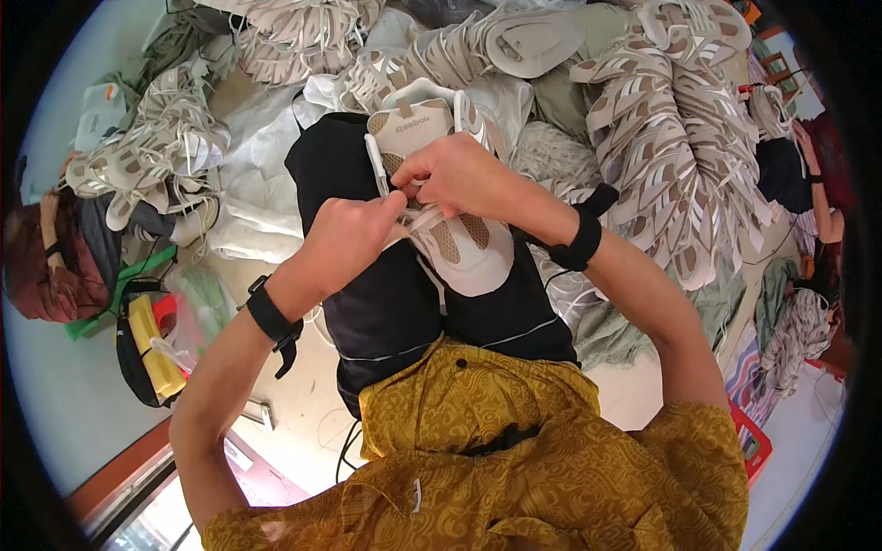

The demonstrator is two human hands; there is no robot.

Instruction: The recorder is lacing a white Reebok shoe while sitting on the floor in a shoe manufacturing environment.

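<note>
A beige and white shoe upper (473, 262) lies across my black-trousered thighs, its toe pointing toward me and its tongue (418, 133) away. Over its throat, my left hand (354, 239) comes in from the left, thumb and forefinger pinched on a pale shoelace (407, 219). From the right reaches my right hand (464, 179), fingers curled and closed at the same lace, close to the left fingertips. The fingers hide part of the eyelet rows and much of the lace.
Stacked shoe uppers (675, 156) rise at the right; another pile (303, 37) lies at the far side. More uppers (152, 151) hang at the left beside white cloth sacks (262, 184). Other people sit at both edges; one person's arm (818, 184) shows at right.
</note>
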